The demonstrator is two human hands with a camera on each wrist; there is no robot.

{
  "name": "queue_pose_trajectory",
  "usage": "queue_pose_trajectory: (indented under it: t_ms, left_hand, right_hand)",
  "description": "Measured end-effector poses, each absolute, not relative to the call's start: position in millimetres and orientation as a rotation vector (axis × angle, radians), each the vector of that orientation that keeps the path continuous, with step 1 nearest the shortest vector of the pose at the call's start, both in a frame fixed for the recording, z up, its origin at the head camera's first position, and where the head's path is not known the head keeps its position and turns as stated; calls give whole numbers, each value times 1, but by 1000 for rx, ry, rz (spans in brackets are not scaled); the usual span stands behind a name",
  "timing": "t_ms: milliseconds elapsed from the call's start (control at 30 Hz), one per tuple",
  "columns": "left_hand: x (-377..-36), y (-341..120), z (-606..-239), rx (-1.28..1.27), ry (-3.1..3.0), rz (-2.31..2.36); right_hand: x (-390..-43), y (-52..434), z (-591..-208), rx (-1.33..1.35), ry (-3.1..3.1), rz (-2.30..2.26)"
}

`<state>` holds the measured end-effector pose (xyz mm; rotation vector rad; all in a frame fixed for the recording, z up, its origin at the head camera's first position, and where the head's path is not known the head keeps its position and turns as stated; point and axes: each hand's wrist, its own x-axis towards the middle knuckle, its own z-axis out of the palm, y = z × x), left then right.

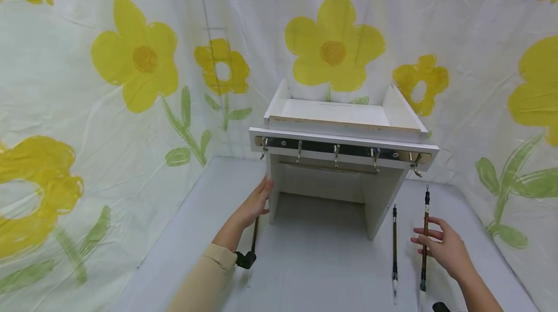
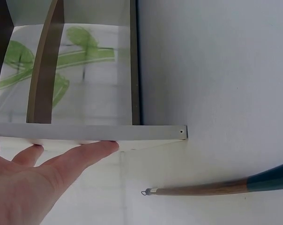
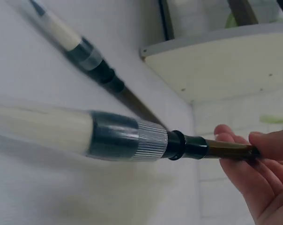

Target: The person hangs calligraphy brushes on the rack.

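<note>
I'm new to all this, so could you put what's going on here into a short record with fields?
Left hand: straight fingers press the white hook rack's side panel
Right hand: pinches a calligraphy brush
Second brush: lies on the table, beside the held one
Third brush: lies by the left hand
Rack hooks: nothing hangs on them

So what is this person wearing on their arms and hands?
Both hands are bare: no gloves and no rings that I can make out. The left hand comes out of a long beige sleeve, with a small black device at the wrist. The right hand has a bare forearm; something dark shows at the frame's bottom edge.
</note>
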<state>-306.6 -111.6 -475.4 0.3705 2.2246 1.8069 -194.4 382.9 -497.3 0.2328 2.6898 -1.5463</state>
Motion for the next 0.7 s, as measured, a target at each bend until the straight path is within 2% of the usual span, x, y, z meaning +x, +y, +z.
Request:
queue_pose_trajectory:
  t_ms: [233,700]
  left_hand:
    - [-308,-110,-478,367,2233,1782]
    - [-308,-111,-476,350,2255,1773]
  right_hand:
    - [-184,372,-478,300,2858,-1489]
    - [-172,349,-452,149,3077,-1563]
